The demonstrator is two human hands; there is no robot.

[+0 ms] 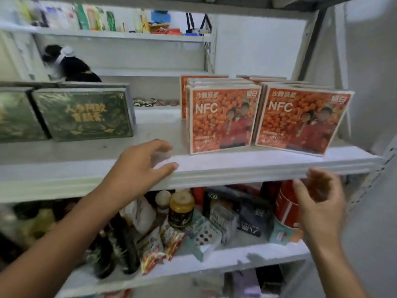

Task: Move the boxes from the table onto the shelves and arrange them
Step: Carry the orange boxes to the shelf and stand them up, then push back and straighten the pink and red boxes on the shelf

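Two rows of orange NFC boxes stand upright on the white shelf, the left row and the right row side by side, each several boxes deep. My left hand hovers at the shelf's front edge, left of the boxes, fingers relaxed and holding nothing. My right hand is below the shelf edge at the right, fingers loosely spread, empty. Both hands are blurred by motion.
Dark green gift boxes stand at the left of the same shelf. The shelf below holds a jar, a red canister, packets and small boxes. A person is behind the shelving at the upper left.
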